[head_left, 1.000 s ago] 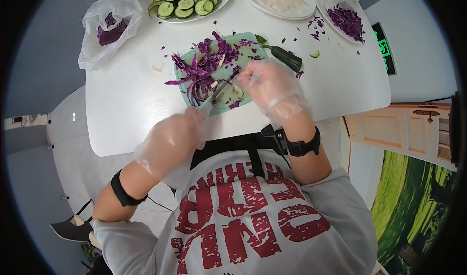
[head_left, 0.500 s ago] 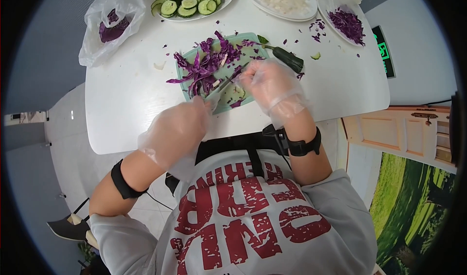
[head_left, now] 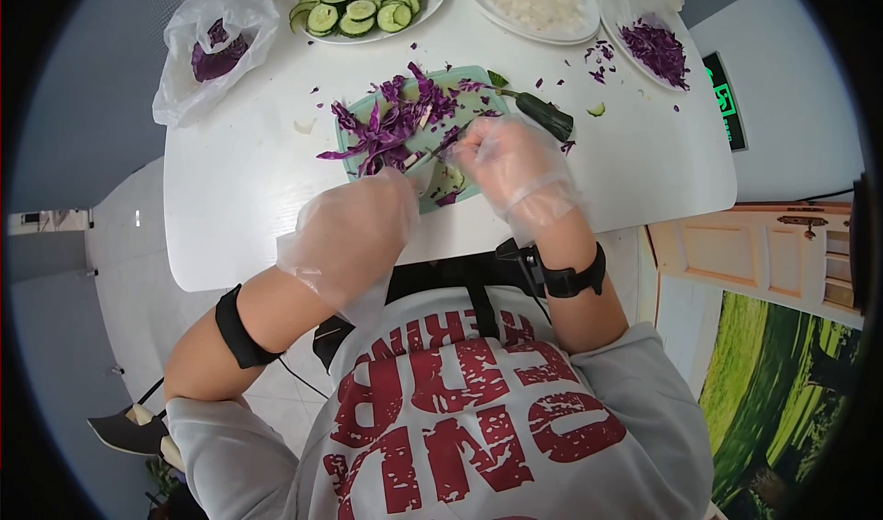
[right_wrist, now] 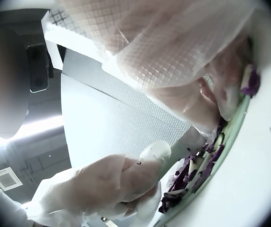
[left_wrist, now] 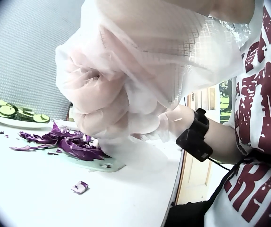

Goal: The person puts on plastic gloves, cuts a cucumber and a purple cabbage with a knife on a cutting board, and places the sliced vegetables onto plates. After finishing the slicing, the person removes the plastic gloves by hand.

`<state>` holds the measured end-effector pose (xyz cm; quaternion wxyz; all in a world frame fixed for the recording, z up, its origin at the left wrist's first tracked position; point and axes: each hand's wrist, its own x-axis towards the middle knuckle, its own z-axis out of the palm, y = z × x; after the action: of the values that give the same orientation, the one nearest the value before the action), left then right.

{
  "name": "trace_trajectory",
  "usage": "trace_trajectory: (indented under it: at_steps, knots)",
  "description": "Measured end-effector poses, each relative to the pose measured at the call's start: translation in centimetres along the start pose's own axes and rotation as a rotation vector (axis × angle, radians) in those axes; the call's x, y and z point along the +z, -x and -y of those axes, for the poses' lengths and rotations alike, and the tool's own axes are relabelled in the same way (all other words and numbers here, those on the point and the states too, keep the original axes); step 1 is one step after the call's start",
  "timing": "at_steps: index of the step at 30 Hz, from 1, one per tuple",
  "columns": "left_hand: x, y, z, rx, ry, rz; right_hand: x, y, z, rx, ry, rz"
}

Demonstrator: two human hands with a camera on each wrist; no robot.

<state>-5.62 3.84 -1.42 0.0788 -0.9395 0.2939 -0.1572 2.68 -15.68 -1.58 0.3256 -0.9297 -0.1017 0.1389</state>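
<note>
Clenching the knife (head_left: 440, 150), left hand (head_left: 354, 230) works beside right hand (head_left: 515, 160), whose curled fingers grasp purple cabbage (head_left: 450, 138) on the cutting board (head_left: 425, 137); loose shreds slipping could bring blade onto fingertips.

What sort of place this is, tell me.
Probably a shared or commercial room used for food prep: green exit sign, plated cucumber slices, purple cabbage on a cutting board.
</note>
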Motion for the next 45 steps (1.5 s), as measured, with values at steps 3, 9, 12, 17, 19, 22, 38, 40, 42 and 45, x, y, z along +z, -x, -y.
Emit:
trace_trajectory:
  at_steps: [3, 9, 12, 17, 19, 22, 38, 40, 42, 45]
  knots:
    - [-0.8, 0.6, 0.4, 0.032, -0.014, 0.059, -0.1, 0.1, 0.0, -0.001, -0.001, -0.011]
    - [-2.5, 1.1, -0.5, -0.261, 0.153, 0.364, -0.3, 0.1, 0.1, -0.014, -0.008, -0.01]
    - [-1.7, 1.1, -0.7, -0.281, 0.182, 0.29, -0.1, 0.1, 0.1, -0.034, 0.039, -0.036]
    - [0.1, 0.5, -0.5, -0.023, -0.074, 0.021, -0.4, 0.2, 0.5, 0.0, 0.021, 0.004]
    - [0.1, 0.3, -0.7, 0.046, -0.22, 0.009, -0.3, 0.2, 0.3, -0.017, 0.028, -0.008]
    - [-0.5, 1.1, -0.6, -0.079, 0.026, 0.143, 0.2, 0.1, -0.4, -0.042, 0.015, -0.042]
    - [0.6, 0.7, -0.7, -0.041, -0.023, 0.012, 0.0, 0.4, -0.2, -0.089, 0.014, -0.047]
    - [0.4, 1.7, -0.5, -0.023, 0.036, 0.076, 0.4, 0.3, -0.5, -0.093, 0.013, -0.066]
    - [-0.6, 2.5, -0.9, -0.201, 0.179, 0.197, 0.5, 0.2, -0.5, -0.095, 0.01, -0.084]
    - [-1.7, 3.5, -1.1, -0.436, 0.348, 0.355, 0.3, 0.2, -0.2, -0.054, 0.022, -0.055]
